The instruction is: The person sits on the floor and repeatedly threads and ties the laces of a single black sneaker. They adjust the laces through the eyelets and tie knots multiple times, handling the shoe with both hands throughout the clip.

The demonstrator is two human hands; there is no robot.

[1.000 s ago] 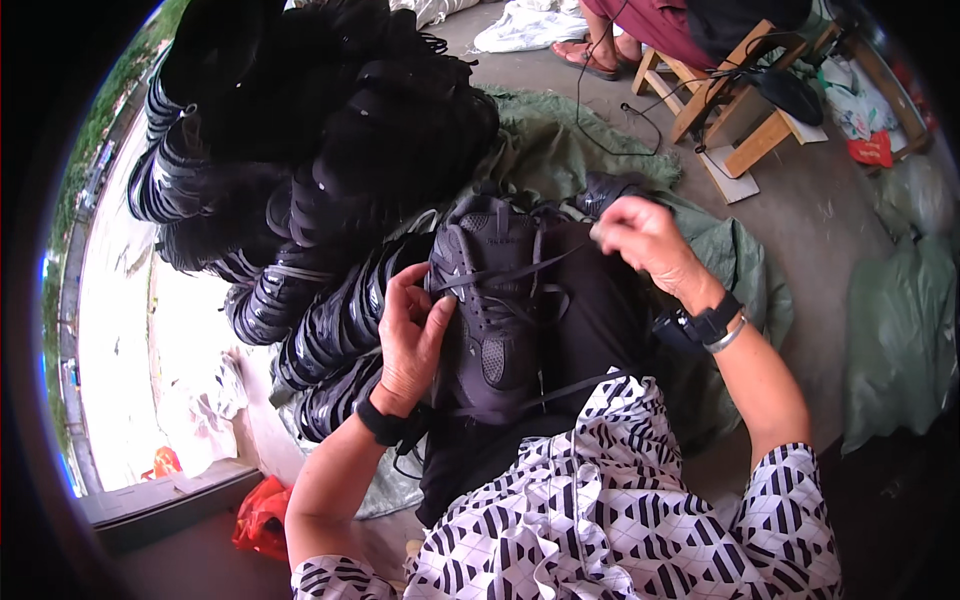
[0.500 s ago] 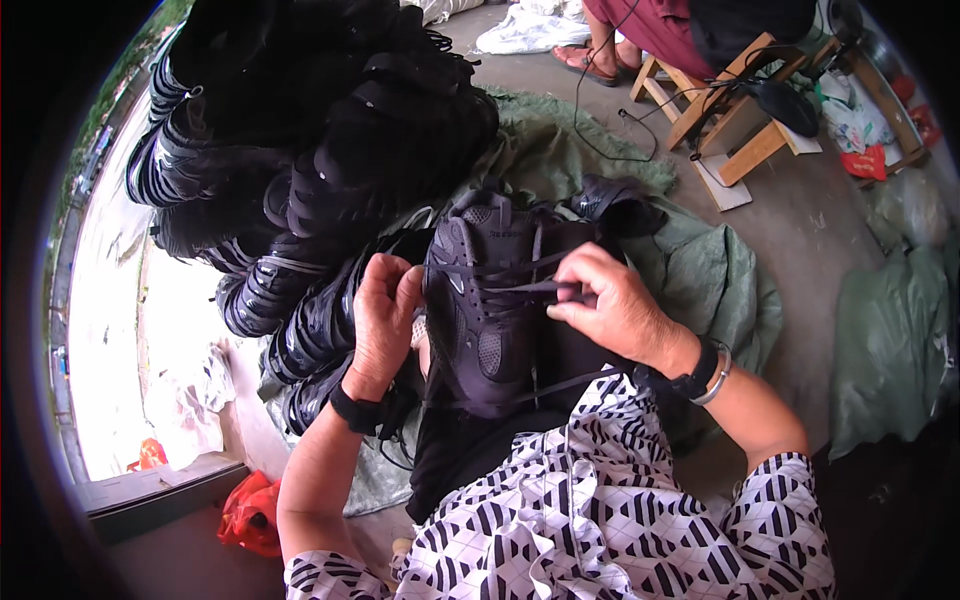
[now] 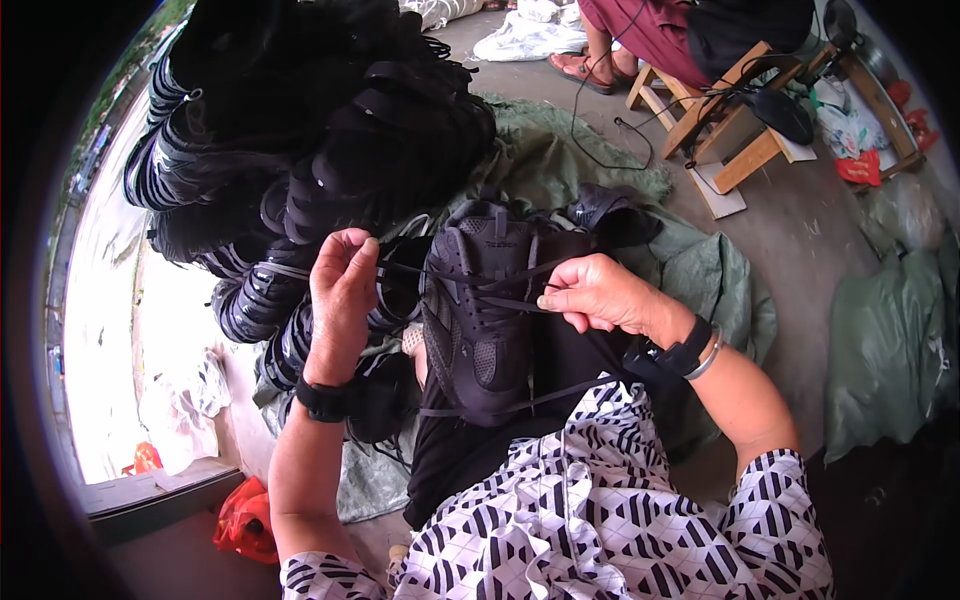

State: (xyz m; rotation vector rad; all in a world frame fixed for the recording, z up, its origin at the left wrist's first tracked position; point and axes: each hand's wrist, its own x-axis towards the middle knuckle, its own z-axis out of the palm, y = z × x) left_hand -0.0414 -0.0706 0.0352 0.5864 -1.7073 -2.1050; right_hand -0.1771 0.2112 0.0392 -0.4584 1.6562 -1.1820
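Observation:
A black shoe upper (image 3: 487, 345) lies on my lap, its toe toward me and its tongue pointing away. Dark shoelaces (image 3: 512, 303) cross its eyelets. To the left of the shoe, my left hand (image 3: 343, 280) pinches one lace, which stretches taut from the eyelets. My right hand (image 3: 600, 292) pinches another lace between thumb and fingers just right of the shoe. A further lace runs loosely across the toe. Each wrist wears a black band, and the right one also has a silver bangle.
A tall heap of stacked black shoe uppers (image 3: 330, 150) rises at the far left. Another dark shoe (image 3: 615, 213) rests on green sacking (image 3: 715, 290). A wooden stool (image 3: 690, 120) stands at the far right beside a seated person's legs (image 3: 640, 40). A red bag (image 3: 246, 520) lies lower left.
My left hand has moved left and slightly up, drawing its lace out farther from the shoe. My right hand has shifted only slightly, still pinching a lace.

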